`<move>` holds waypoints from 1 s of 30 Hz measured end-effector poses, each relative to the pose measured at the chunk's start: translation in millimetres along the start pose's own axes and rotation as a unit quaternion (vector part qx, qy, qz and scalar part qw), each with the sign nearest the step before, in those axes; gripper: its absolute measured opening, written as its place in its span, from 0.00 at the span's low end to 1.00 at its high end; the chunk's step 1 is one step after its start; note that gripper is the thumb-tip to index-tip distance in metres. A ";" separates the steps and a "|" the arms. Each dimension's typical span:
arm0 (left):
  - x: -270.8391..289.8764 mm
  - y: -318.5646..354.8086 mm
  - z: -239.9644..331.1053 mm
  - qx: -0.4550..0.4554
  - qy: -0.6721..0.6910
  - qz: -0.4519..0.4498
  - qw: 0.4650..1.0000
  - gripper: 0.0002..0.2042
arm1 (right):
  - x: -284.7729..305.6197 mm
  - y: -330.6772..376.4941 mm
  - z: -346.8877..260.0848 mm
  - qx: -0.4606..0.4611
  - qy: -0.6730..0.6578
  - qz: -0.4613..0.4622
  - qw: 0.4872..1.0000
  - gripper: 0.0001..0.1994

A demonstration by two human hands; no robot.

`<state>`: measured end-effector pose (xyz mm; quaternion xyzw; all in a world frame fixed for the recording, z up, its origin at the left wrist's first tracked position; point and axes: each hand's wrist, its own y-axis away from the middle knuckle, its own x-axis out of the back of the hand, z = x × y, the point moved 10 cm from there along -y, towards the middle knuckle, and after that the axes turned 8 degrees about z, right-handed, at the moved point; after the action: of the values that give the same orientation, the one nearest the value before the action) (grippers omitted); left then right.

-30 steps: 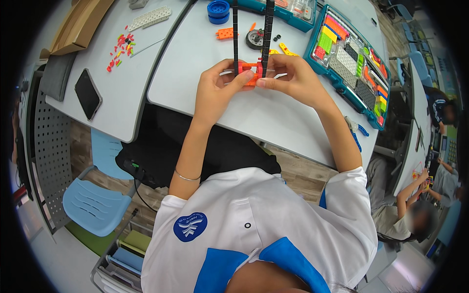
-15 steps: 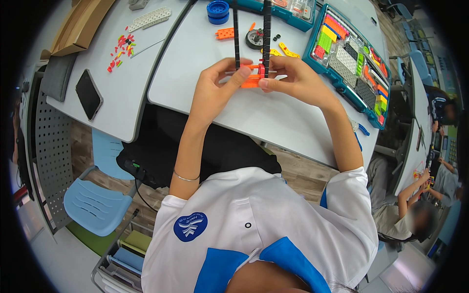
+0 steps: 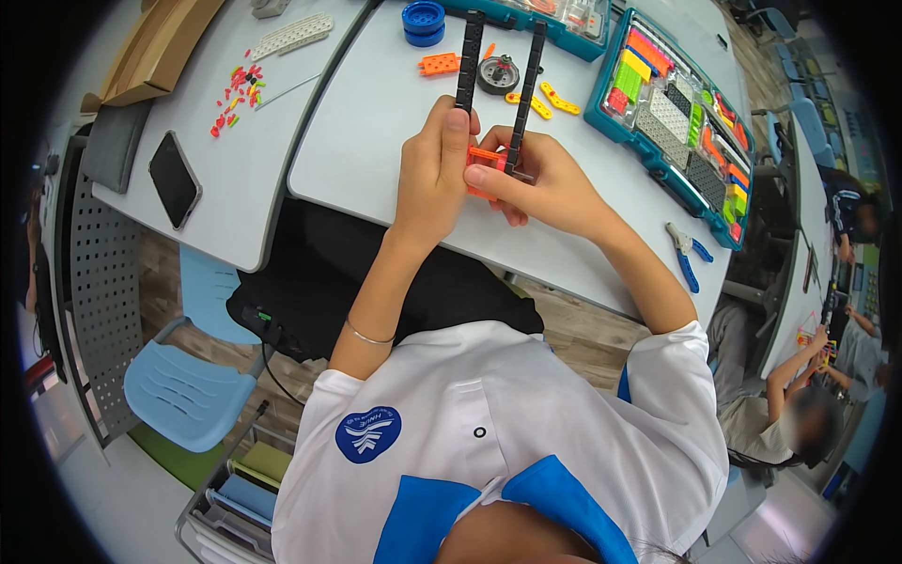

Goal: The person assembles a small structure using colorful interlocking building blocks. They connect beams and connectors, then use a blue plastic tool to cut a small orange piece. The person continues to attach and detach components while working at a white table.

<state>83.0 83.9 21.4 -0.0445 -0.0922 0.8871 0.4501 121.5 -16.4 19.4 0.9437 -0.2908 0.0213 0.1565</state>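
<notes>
Above the near edge of the table my hands hold a plastic building-kit assembly: an orange-red frame (image 3: pixel 485 162) with two long black beams (image 3: pixel 526 89) sticking out away from me. My left hand (image 3: pixel 430 179) is closed round the base of the left beam, its thumb along the side. With thumb and fingers, my right hand (image 3: pixel 550 188) grips the orange-red frame beside the right beam. My fingers cover much of the frame. Just beyond lie a black wheel (image 3: pixel 498 74), yellow angled pieces (image 3: pixel 558 98) and an orange perforated plate (image 3: pixel 439 64).
A teal case (image 3: pixel 596 113) of sorted parts lies at the right, with blue-handled pliers (image 3: pixel 689 256) nearer me. Blue wheel rims (image 3: pixel 423 23) stand at the back. On the left table are a phone (image 3: pixel 175 179), scattered small pegs (image 3: pixel 225 115) and a cardboard box (image 3: pixel 155 56).
The assembly has turned, its beams now leaning right and looking shorter. My left hand has shifted from the frame onto the left beam. The pliers have come out from behind my right arm.
</notes>
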 end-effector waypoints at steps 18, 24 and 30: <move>1.3 -2.1 9.1 -0.068 -0.059 0.045 0.995 0.22 | 10.6 -1.0 3.6 0.103 0.037 0.128 0.986 0.16; 3.9 -3.0 8.6 -0.045 -0.044 0.036 0.997 0.23 | 6.8 0.3 -2.6 0.089 0.005 0.104 0.991 0.16; 5.4 -4.2 4.7 -0.033 0.017 0.031 0.999 0.23 | 0.2 -1.5 -2.0 0.068 -0.033 0.048 0.996 0.16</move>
<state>82.3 90.1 26.9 -0.0774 -0.1122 0.8961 0.4225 122.6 -14.7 20.8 0.9373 -0.3387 0.0176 0.0809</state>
